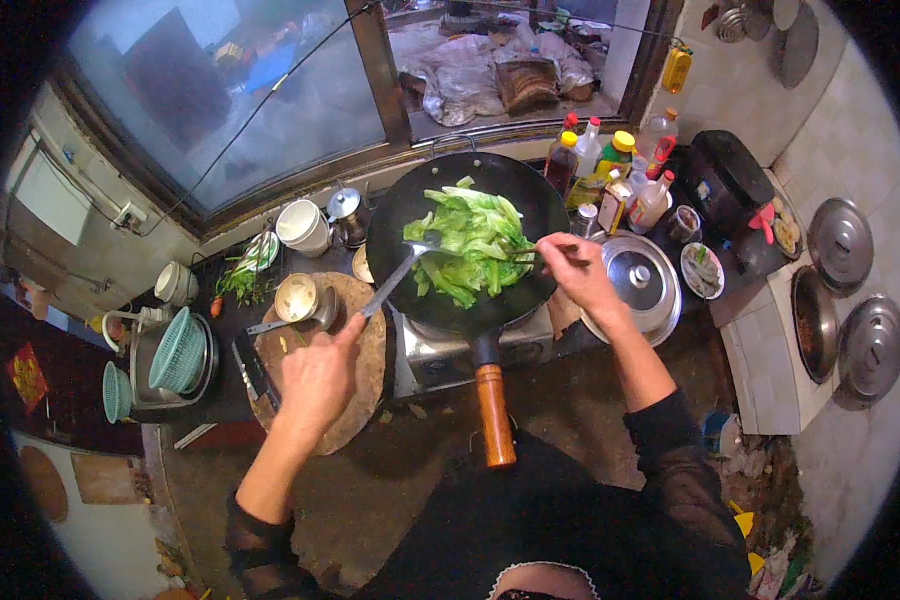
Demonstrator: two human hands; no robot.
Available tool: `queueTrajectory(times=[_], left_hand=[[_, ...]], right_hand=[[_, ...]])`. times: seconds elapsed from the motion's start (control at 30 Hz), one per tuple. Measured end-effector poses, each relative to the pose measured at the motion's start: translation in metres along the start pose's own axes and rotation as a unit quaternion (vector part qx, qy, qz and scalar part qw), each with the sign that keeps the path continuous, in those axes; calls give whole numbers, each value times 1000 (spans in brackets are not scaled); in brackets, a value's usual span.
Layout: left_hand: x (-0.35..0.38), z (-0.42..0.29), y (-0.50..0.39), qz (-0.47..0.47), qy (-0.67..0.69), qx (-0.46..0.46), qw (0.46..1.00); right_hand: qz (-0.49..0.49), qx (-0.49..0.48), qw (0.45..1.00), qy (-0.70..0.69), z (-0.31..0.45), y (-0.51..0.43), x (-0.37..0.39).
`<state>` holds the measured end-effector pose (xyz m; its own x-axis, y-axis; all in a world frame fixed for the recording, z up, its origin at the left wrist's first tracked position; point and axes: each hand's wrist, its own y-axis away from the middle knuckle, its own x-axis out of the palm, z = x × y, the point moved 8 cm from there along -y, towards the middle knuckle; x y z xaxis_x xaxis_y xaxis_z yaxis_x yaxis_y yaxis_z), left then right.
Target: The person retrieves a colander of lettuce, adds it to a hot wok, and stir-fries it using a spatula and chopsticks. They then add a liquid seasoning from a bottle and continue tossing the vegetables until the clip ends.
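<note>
A black wok [390,217] sits on a gas stove [450,360], its wooden handle [495,420] pointing towards me. Green leafy vegetables [472,232], probably lettuce, are heaped in the middle of it. My left hand [319,375] grips a metal spatula [387,291], whose blade rests against the left side of the leaves. From the right, my right hand [576,270] holds chopsticks [529,253] with their tips in the greens. Most of the spatula's handle is hidden under my left hand.
Left of the stove is a round chopping board [360,367] with a bowl [295,297], a ladle and a knife [245,373]. Green baskets [178,352] stand by the sink. To the right are a glass lid [640,279], several seasoning bottles [654,199] and a plate of shrimp-like food [702,271].
</note>
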<state>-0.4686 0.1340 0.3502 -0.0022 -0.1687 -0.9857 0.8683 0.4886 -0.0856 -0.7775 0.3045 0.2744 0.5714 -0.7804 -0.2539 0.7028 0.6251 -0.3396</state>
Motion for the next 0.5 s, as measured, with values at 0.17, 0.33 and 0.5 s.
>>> queueTrajectory(times=[0.17,0.33,0.5], left_hand=[[-23,-12,-5,-67,95,50,992],[15,-11,-13,-10,36,38,999],[20,19,24,-61,51,28,996]], right_hand=[[-58,-3,991,-118,0,-2,-12],[-26,71,996,-56,-2,9,1],[-20,49,991,-122,13,36,-16]])
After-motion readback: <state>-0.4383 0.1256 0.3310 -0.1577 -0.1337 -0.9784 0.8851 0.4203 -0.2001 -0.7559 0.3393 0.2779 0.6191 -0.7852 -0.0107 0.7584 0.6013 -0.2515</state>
